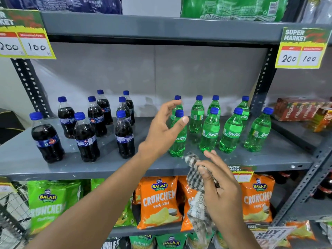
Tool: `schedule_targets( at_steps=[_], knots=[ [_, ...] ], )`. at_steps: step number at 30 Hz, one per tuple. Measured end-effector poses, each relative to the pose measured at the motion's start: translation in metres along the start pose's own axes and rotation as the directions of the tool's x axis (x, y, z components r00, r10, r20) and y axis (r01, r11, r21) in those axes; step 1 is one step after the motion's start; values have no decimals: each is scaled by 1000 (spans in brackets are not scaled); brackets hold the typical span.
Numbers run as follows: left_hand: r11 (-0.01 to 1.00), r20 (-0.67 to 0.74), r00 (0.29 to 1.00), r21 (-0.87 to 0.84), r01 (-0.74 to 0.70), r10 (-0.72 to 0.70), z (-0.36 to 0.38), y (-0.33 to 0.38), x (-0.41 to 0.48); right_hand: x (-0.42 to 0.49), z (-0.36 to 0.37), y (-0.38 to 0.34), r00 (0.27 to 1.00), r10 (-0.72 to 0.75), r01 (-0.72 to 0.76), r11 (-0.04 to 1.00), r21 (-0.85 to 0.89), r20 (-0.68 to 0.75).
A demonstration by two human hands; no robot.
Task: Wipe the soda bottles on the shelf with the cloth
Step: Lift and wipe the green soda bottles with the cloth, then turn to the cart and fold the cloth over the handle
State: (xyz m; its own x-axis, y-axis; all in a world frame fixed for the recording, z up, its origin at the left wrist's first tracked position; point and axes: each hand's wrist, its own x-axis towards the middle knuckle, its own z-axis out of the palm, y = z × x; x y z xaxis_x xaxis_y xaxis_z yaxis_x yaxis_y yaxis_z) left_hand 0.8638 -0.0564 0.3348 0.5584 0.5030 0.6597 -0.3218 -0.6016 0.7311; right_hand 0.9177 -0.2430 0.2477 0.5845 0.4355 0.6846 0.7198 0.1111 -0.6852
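Note:
Several dark cola bottles (124, 135) with blue caps stand on the left half of the grey shelf (125, 166). Several green Sprite bottles (209, 132) with blue caps stand on the right half. My left hand (161, 130) hovers open, fingers spread, right in front of the nearest green Sprite bottle (178, 142), partly covering it. My right hand (219, 187) is lower, in front of the shelf edge, gripping a black-and-white checked cloth (195, 177) that hangs down from it.
Orange and green chip bags (159, 200) fill the shelf below. Yellow price signs (301, 49) hang from the upper shelf, and a slotted upright (262, 81) stands at the right. Red juice cartons (301, 108) sit on the neighbouring shelf to the right.

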Motion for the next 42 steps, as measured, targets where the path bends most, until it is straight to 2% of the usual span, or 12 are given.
schedule_targets(
  at_steps=[4, 9, 11, 14, 16, 18, 21, 25, 28, 32, 39, 42],
  knots=[
    [984, 136, 983, 108, -139, 124, 0, 24, -30, 15, -3, -15, 997, -74, 74, 997, -19, -1],
    [984, 311, 950, 161, -70, 16, -22, 42, -63, 31, -3, -40, 993, -60, 49, 992, 120, 97],
    [978, 304, 952, 209, -22, -44, -41, 43, -77, 34, 5, -49, 981, -31, -6, 982, 188, 193],
    [958, 214, 970, 283, 51, -115, -75, 41, -98, 32, 26, -60, 937, -6, -97, 956, 276, 350],
    [950, 142, 974, 285, 130, -176, -99, 43, -117, 26, 45, -66, 881, 1, -168, 935, 312, 473],
    [934, 64, 973, 300, 195, -224, -127, 49, -142, 14, 67, -75, 774, -14, -211, 937, 279, 633],
    [879, -65, 961, 390, 272, -268, -172, 60, -186, -14, 103, -89, 567, -42, -123, 983, 135, 823],
    [772, -176, 927, 514, 374, -332, -231, 69, -249, -59, 153, -103, 432, 25, -31, 999, -13, 902],
    [672, -249, 900, 600, 434, -359, -279, 83, -299, -93, 191, -129, 365, -29, -8, 999, 34, 931],
    [594, -299, 865, 633, 496, -403, -347, 91, -355, -138, 245, -168, 281, -43, 36, 999, 35, 959],
    [420, -352, 800, 708, 567, -486, -495, 84, -450, -225, 377, -252, 233, -100, 171, 983, 61, 967],
    [285, -421, 750, 740, 609, -511, -561, 84, -490, -259, 442, -293, 156, -113, 175, 981, 86, 981]
  ],
)
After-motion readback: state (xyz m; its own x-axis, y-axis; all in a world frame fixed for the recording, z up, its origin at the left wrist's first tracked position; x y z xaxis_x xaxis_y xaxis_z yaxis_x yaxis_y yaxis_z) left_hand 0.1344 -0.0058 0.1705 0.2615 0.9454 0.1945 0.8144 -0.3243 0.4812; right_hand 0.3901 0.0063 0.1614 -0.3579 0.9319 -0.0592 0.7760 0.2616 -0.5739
